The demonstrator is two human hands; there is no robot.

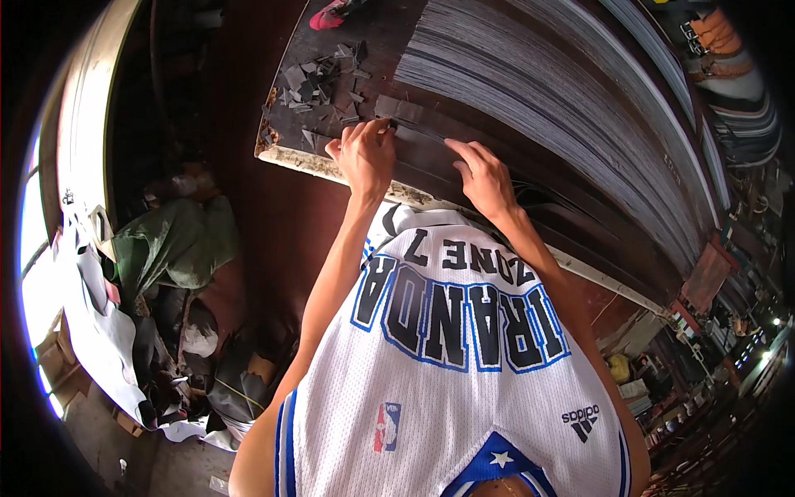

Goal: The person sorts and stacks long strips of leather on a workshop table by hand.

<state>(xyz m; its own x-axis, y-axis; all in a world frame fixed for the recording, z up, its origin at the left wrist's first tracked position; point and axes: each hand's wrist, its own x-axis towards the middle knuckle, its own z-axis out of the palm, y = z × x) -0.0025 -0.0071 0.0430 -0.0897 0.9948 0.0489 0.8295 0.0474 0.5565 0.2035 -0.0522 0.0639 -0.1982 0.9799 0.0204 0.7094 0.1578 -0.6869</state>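
Upper centre: left hand (365,157) pinched small dark piece (392,125) over bench (281,123). Right hand (487,180) grip spread, fingertips at dark strips (426,150).

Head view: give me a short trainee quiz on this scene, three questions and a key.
1. Which hand is nearer the loose scraps on the work surface?
2. True or false: the pink item rests on the white jersey.
3. The bunched cloth left of the work surface is:
A) orange
B) green
C) yellow

Key: 1. Left hand. 2. False. 3. B.
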